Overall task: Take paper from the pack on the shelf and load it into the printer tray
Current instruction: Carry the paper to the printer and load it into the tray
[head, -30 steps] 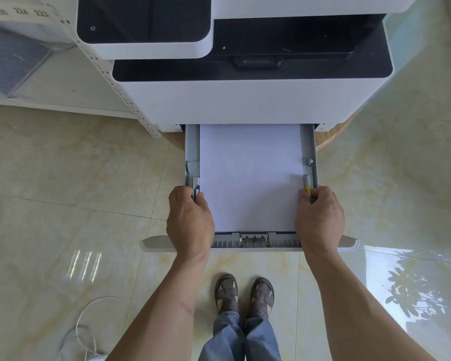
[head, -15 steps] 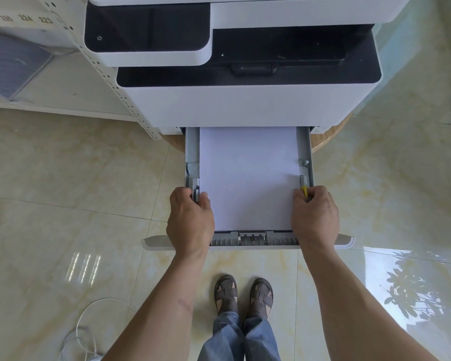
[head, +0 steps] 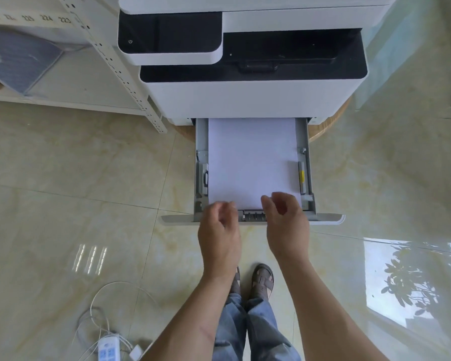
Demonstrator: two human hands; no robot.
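1. The paper [head: 253, 162] lies flat in the pulled-out tray [head: 303, 142] under the printer [head: 250, 97], between the side guides.
2. Your left hand [head: 220, 230] and right hand [head: 287, 225] hover at the near end of the tray, fingers loosely curled, holding nothing.
3. Loading looks done; what is left, I judge, is pushing the tray closed.

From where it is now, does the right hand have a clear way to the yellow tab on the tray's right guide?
Probably yes: the right hand hovers just short of the yellow tab, with nothing between them.
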